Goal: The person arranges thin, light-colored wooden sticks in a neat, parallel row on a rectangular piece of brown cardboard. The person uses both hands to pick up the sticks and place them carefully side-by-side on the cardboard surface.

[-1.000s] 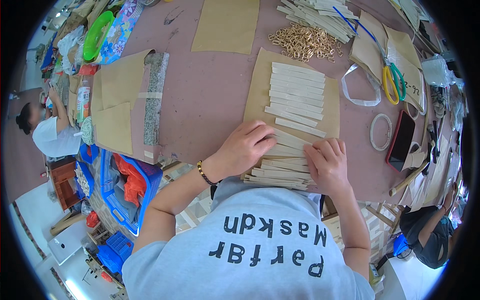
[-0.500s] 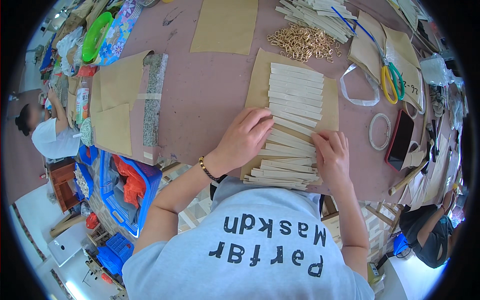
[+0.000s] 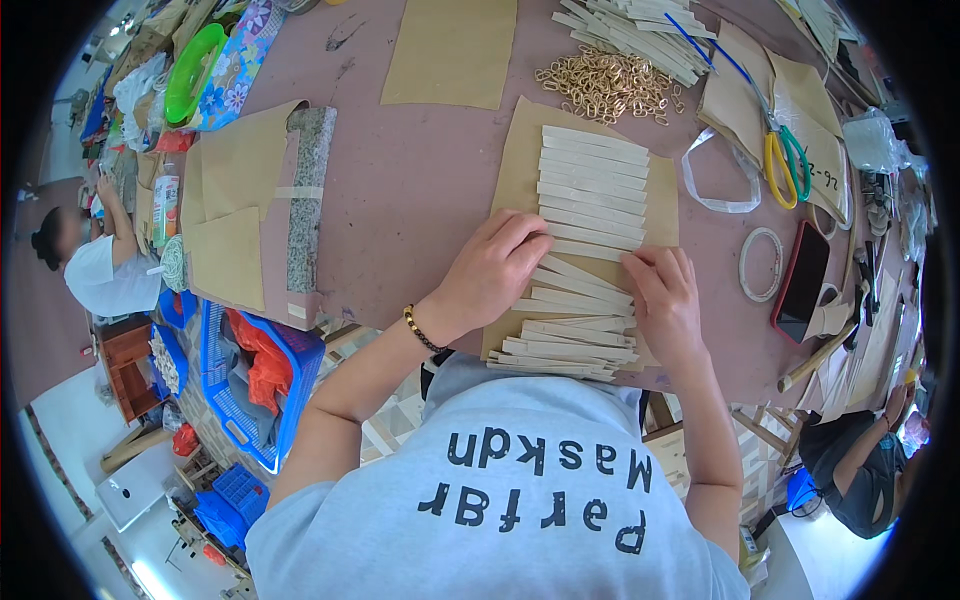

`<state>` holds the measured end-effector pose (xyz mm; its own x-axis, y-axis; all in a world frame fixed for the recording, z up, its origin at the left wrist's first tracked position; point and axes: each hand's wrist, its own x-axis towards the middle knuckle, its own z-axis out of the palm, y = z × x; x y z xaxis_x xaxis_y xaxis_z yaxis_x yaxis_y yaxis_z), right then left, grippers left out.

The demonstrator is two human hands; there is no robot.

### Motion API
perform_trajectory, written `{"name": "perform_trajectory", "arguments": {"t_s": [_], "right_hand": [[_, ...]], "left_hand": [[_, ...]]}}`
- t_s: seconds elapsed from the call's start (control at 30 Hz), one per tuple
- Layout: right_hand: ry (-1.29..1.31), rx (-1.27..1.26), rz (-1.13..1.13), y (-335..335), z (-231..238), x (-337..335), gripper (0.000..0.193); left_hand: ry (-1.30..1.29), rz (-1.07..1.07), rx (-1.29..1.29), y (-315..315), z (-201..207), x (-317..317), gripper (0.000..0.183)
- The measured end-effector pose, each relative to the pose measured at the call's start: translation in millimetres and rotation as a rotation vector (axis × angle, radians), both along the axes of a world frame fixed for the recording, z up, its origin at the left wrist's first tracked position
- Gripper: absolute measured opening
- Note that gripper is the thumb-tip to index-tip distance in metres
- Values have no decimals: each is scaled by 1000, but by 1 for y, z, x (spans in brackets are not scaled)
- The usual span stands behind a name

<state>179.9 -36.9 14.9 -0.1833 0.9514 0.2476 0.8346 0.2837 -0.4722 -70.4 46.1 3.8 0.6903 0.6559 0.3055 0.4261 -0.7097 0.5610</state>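
A person's left hand (image 3: 492, 272) and right hand (image 3: 663, 296) lie flat on a row of pale strips (image 3: 590, 215) set crosswise on a brown card (image 3: 520, 165) at the near edge of the pinkish bench (image 3: 420, 180). The fingers (image 3: 520, 235) of both hands are spread and press down on the strips; neither hand grips anything. Below the hands the strips fan out loosely toward the bench edge. Beyond the card lie a heap of gold rings (image 3: 605, 85), a bundle of longer sticks (image 3: 625, 30), scissors (image 3: 785, 160), a white hoop (image 3: 762, 263) and a dark phone (image 3: 800, 280). To the left sit folded card pieces (image 3: 235, 205) and a speckled slab (image 3: 305, 200); a blue crate (image 3: 255, 380) stands under the bench. Another person (image 3: 105, 265) works at far left. Since half a second ago, the left hand has slid down the row and the right hand has moved up, level with it.
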Motion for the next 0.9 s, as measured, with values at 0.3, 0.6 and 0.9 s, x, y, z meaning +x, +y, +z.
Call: {"name": "perform_trajectory", "arguments": {"t_s": [0.3,0.6,0.9], "right_hand": [[13,36,18,-3,5,-3,29],[21,20,75,-19,9,-12,21],[12,15,123,-19,12,-10,20]], "left_hand": [[-12,-33,12,-3,7,-5,22],[24,-58,2,-13,2,-5,21],[6,-110,23,-17,12,-8,19]]}}
